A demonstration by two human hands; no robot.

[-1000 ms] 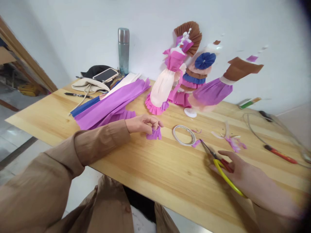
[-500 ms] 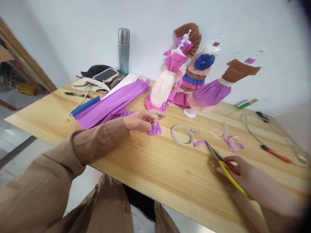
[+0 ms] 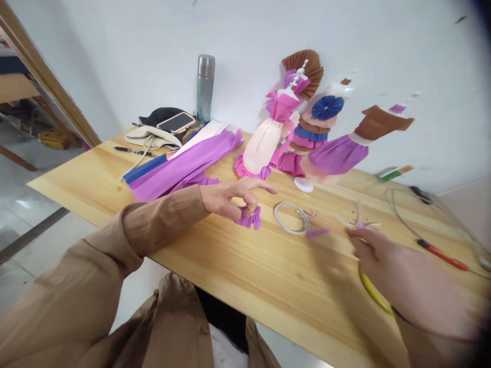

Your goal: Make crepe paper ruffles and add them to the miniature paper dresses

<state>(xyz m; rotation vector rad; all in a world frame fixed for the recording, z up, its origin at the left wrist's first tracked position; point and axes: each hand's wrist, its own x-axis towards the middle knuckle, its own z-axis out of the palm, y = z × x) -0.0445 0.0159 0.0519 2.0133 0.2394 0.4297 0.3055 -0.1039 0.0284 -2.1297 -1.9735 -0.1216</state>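
My left hand (image 3: 236, 199), raised over the table, pinches a small gathered piece of purple crepe paper (image 3: 251, 219) between thumb and index finger; its other fingers stretch out. On the right, my right hand (image 3: 378, 260) is closed and blurred, its fingertips near the purple and white scraps (image 3: 360, 223). A yellow handle of the scissors (image 3: 374, 291) shows beneath its palm, while the blades are hidden. Between the hands lie a roll of tape (image 3: 290, 218) and a short purple strip (image 3: 318, 233).
Doll-like figures in paper dresses (image 3: 261, 148) stand along the wall. Folded crepe paper (image 3: 184, 168), a pen (image 3: 134, 151), a phone (image 3: 176, 122) and a flask (image 3: 205, 89) are on the left. A red-handled tool with a cord (image 3: 443, 254) lies far right.
My right hand has moved forward and turned over the scissors, so their blades no longer show. The purple strip is now apart from the blades. My left hand's fingers have stretched out more.
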